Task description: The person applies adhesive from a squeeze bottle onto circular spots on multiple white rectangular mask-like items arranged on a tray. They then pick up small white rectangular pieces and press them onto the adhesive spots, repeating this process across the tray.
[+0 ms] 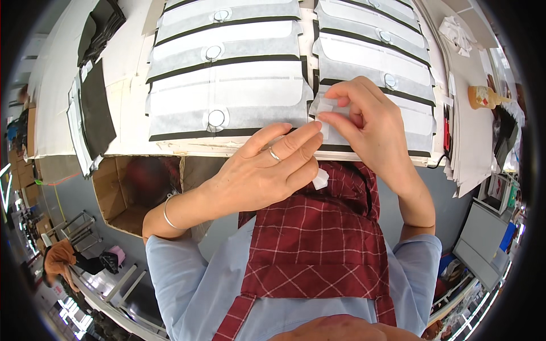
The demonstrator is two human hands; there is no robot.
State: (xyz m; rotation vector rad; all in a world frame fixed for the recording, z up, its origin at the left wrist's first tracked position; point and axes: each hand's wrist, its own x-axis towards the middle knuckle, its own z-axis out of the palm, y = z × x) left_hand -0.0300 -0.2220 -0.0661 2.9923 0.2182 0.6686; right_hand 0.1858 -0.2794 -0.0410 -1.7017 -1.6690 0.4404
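Note:
Over the front edge of the table, both of my hands meet. My right hand (372, 128) pinches a small translucent white piece (323, 107) between thumb and forefinger. Close beside it, my left hand (278, 162) is closed, its fingers bent and their tips almost at the right thumb. A small white piece (321, 179) sticks out below the left fingers and seems held in them; the palm hides the rest. Beyond the hands lie overlapping white-and-grey panels (185, 102) with black edges, in two columns. Round discs, such as a whitish disc (216, 118), sit on them.
Dark and white sheets (94, 113) are piled at the table's left. To the right stand stacked pale sheets (469, 131) and a yellowish bottle (482, 97). An open cardboard box (116, 193) is below the front edge. Far left, another person (62, 258) bends over.

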